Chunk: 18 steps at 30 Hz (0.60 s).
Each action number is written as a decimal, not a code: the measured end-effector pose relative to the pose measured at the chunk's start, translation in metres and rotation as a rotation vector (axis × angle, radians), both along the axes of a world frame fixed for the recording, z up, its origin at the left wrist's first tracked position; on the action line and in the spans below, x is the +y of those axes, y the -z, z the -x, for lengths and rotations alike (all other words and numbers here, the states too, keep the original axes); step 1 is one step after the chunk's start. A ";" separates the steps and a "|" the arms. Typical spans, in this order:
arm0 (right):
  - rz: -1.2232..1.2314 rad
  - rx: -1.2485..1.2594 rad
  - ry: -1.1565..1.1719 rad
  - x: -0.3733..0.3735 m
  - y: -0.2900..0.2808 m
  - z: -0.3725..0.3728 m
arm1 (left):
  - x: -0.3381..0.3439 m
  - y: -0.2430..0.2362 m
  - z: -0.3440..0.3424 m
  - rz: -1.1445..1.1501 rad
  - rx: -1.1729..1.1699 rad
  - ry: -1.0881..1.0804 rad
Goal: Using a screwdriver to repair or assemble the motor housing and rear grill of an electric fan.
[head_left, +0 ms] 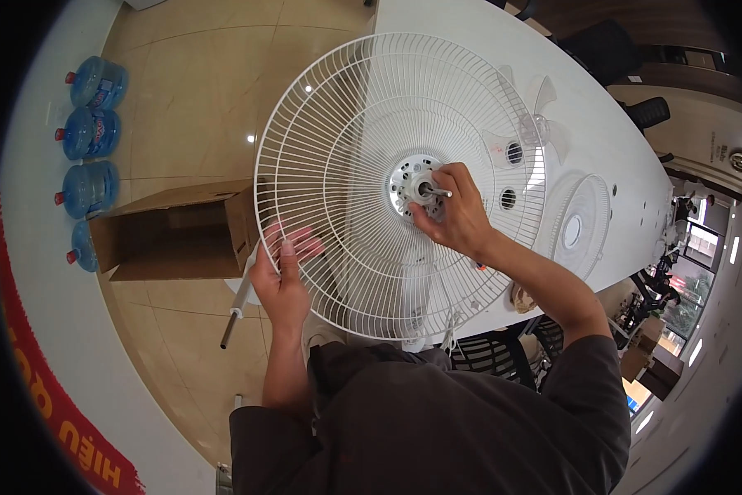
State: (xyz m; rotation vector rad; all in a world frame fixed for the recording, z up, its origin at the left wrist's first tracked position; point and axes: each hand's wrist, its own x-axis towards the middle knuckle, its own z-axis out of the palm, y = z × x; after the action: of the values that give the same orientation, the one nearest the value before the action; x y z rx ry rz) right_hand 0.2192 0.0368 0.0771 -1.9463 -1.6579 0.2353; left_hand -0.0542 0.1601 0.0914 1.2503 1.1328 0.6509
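A large white wire fan grille (pixel 325 111) is held over the white table (pixel 428 58). My left hand (pixel 284 272) holds its lower-left rim, fingers curled through the wires. My right hand (pixel 461 214) is at the centre, thumb and fingers closed round a white plastic ring nut (pixel 426 186) on the hub, where a metal shaft (pixel 441 192) sticks out. Beside the grille lie clear fan blades (pixel 544 99) and a second white round guard (pixel 589 214). A white pole (pixel 237 309) with a metal end stands by my left hand; its lower part is hidden.
An open cardboard box (pixel 152 239) lies on the tiled floor (pixel 181 82) to my left, beside several blue water bottles (pixel 90 132) along the wall. Black chairs (pixel 610 58) stand beyond the table, and another (pixel 478 355) is at the near edge.
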 end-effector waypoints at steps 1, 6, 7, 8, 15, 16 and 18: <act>0.007 0.000 0.001 0.000 -0.001 -0.001 | 0.000 -0.001 0.001 -0.046 0.035 0.024; 0.051 0.035 -0.018 -0.004 -0.001 -0.004 | 0.001 -0.005 -0.002 -0.051 -0.010 0.051; 0.051 0.040 -0.025 -0.003 -0.002 -0.001 | 0.004 -0.005 0.000 -0.066 -0.014 0.052; 0.118 -0.050 0.021 -0.003 -0.007 0.001 | 0.005 -0.005 0.000 -0.067 -0.008 0.046; 0.358 -0.231 0.057 0.010 -0.028 -0.008 | 0.002 -0.006 -0.004 0.018 -0.080 -0.003; 0.357 -0.233 0.053 0.011 -0.025 -0.010 | 0.003 -0.006 -0.005 0.036 -0.092 -0.010; 0.246 -0.161 0.011 0.009 -0.015 -0.013 | 0.005 -0.005 -0.007 0.055 -0.105 -0.022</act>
State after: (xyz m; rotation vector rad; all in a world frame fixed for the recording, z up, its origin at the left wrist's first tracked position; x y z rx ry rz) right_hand 0.2324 0.0459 0.0919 -2.2065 -1.7915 0.2973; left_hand -0.0477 0.1647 0.0963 1.1457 1.0722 0.6898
